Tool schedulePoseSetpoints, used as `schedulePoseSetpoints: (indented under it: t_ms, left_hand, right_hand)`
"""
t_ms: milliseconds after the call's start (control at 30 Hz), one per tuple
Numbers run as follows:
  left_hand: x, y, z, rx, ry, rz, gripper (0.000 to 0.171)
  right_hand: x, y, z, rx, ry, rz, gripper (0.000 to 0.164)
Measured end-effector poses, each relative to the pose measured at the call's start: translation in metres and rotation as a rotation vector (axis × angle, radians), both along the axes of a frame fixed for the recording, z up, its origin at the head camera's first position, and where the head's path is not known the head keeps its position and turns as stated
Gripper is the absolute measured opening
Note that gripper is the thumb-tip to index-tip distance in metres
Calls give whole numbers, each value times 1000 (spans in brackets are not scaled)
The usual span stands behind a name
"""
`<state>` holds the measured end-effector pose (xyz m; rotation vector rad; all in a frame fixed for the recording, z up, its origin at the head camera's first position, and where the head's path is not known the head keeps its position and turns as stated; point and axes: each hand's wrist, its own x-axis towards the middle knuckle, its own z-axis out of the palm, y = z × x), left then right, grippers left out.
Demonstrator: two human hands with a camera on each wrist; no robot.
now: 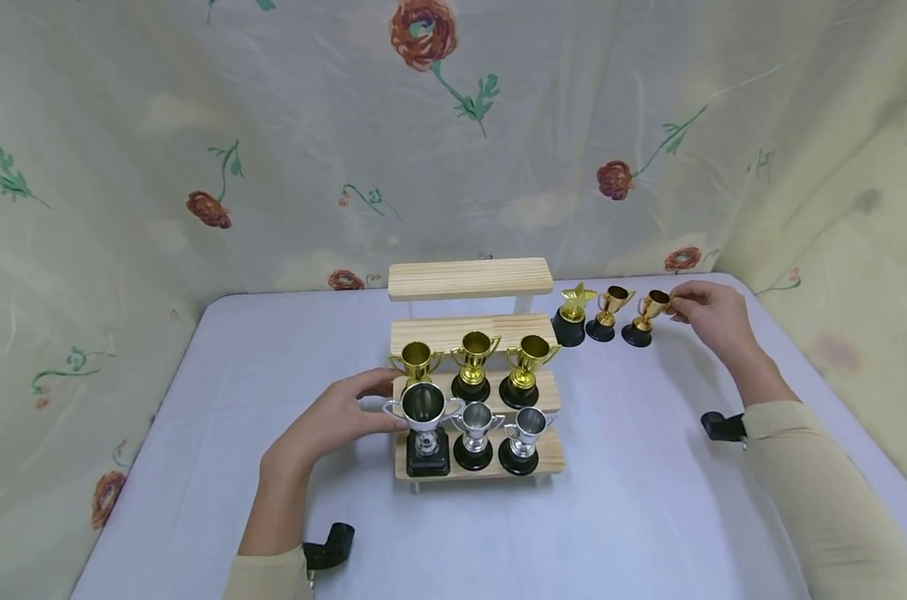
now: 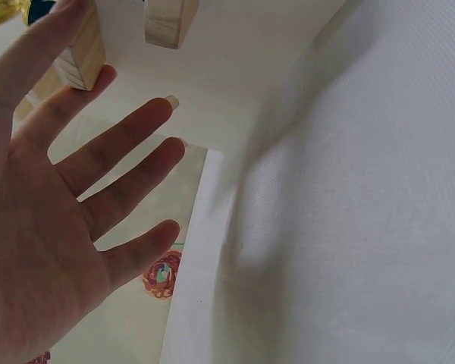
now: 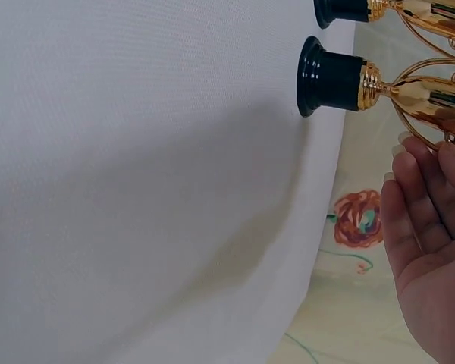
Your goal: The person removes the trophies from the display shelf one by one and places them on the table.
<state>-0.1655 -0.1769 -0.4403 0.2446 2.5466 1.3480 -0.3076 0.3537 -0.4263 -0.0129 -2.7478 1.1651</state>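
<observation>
My right hand [image 1: 719, 321] pinches the near handle of a small gold trophy cup [image 1: 647, 318] with a black base, upright at the table's back right. The right wrist view shows thumb and fingertips at that handle. My left hand [image 1: 333, 423] holds the left end of a tiered wooden display stand [image 1: 470, 281], thumb and index finger at a board's end [image 2: 83, 57], other fingers spread. Three gold trophy cups [image 1: 474, 354] stand on one step, the left one partly hidden behind a larger silver trophy cup [image 1: 426, 417] on the lowest step. Two smaller silver cups [image 1: 477, 429] stand beside it.
Left of the pinched cup stand another gold cup [image 1: 609, 312] and a gold star trophy [image 1: 571, 312], close to the stand's right side. A white cloth covers the table [image 1: 618, 500]. Flower-patterned curtains [image 1: 288, 150] hang behind and along the sides.
</observation>
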Motion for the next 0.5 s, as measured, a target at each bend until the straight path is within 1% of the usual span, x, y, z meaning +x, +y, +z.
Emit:
schedulePoseSetpoints:
  t_ms: [233,500]
  left_hand:
    - [0,1,0,-2,-6,4,66]
    - [1,1,0,0,-12,10,64]
  right_hand:
    - [0,-2,0,-21,20,-19,24]
    - [-1,-3,0,-71,25,-2,24]
